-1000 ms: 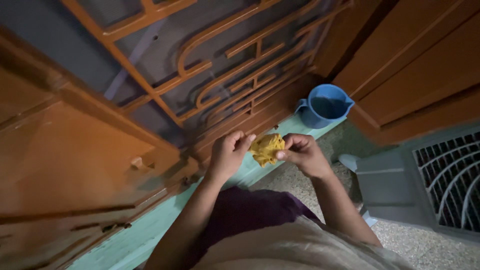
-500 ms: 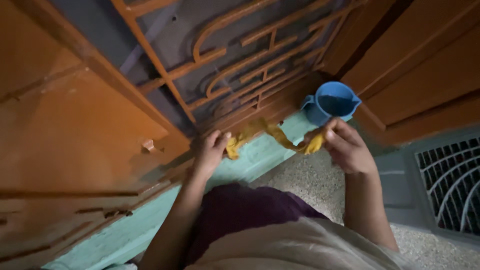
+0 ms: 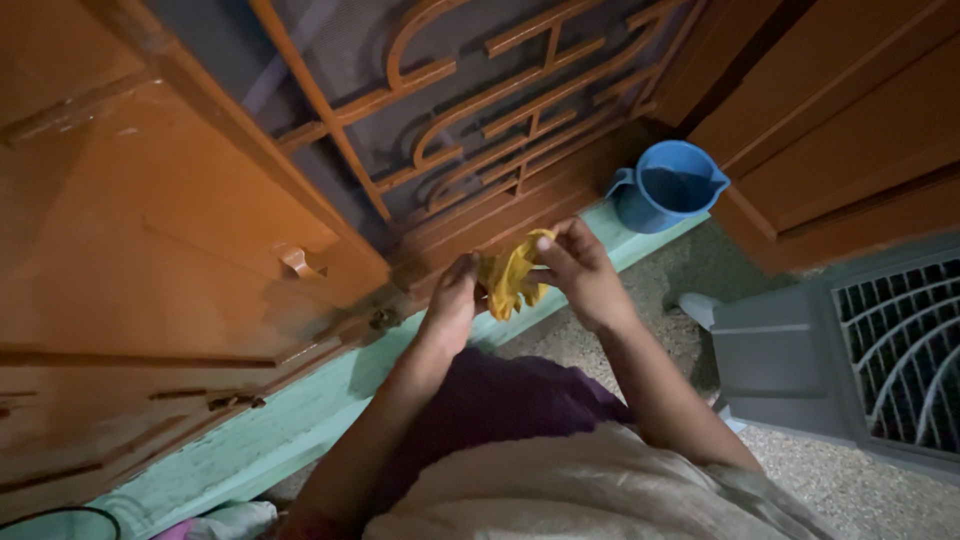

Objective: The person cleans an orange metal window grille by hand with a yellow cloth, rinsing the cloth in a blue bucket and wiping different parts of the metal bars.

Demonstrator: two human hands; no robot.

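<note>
Both hands pinch a yellow cloth (image 3: 510, 280) between them: the left hand (image 3: 455, 300) grips its lower left edge, the right hand (image 3: 578, 270) clasps its upper right, just above the pale green threshold (image 3: 300, 420) by the orange grille door (image 3: 480, 130). Bunched now, its long axis runs roughly upright, top tilted right; half a second ago it stretched wide between hands held farther apart. Nearby, a blue jug (image 3: 668, 186) stands upright, contents unclear
</note>
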